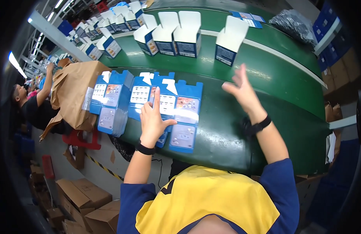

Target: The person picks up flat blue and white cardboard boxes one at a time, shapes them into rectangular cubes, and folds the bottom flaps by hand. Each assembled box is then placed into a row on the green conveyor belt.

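Note:
My left hand [152, 119] lies over flat blue folding cartons [183, 134] on the near worktop, its fingers stretched and thumb out to the right. The cartons have printed panels and white flaps at their far ends. To their left is a thick stack of the same flat cartons [112, 119]. My right hand [241, 91] is raised above the green surface, fingers spread, with nothing in it. Beyond it on the green belt stands an erected blue box [225, 54] with its white lid up, apart from the hand.
A large brown paper sack [81, 89] stands left of the stack. More open boxes [188, 45] line the green conveyor [266, 68]. Clear plastic bags [291, 23] lie at the far right. Cardboard cartons [86, 195] sit on the floor at left, and a co-worker [38, 103] is beyond the sack.

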The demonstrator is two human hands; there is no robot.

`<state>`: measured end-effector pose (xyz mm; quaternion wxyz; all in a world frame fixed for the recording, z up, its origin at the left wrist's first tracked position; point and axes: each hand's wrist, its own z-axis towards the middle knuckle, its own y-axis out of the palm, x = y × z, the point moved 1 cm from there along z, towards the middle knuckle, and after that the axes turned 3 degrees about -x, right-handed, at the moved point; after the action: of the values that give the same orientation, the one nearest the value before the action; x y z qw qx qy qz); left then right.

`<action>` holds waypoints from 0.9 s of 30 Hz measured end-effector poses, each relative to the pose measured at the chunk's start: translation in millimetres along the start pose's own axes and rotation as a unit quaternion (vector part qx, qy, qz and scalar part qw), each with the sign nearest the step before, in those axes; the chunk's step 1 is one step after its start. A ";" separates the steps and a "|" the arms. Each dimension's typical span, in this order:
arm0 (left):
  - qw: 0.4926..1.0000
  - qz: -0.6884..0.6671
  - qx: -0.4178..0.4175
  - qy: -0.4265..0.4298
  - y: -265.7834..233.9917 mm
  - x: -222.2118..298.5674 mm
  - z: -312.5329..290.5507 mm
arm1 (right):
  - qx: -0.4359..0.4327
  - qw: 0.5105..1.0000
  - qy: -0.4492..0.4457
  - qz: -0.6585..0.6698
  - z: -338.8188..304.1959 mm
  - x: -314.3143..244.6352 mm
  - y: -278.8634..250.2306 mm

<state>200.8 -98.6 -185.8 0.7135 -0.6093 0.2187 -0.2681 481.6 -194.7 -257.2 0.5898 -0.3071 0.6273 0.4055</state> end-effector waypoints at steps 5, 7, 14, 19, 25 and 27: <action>0.990 -0.118 -0.067 -0.033 4.2 45.0 4.8 | -0.080 0.973 0.159 0.144 -60.6 9.2 25.0; 0.986 -0.163 -0.033 -0.012 -0.5 50.9 6.0 | -0.097 0.966 0.174 0.163 -66.8 6.8 27.3; 0.990 -0.094 0.094 0.044 -21.7 78.3 0.6 | 0.015 0.963 0.156 0.218 -78.6 -22.5 18.4; 0.976 -0.175 0.125 0.021 -23.6 90.8 -5.9 | 0.003 0.974 0.138 0.181 -89.7 -30.1 18.9; 0.774 -0.624 0.097 -0.033 -28.5 100.6 5.7 | 0.036 0.974 -0.081 0.210 -99.7 -67.8 24.3; 0.799 -0.586 0.133 -0.025 -28.6 105.3 17.1 | 0.025 0.969 -0.119 0.216 -101.8 -75.1 24.5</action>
<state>288.5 -157.4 -153.3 0.4992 -0.5269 -0.2358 -0.6462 419.1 -278.6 -181.9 0.5657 -0.0990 0.6143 0.5412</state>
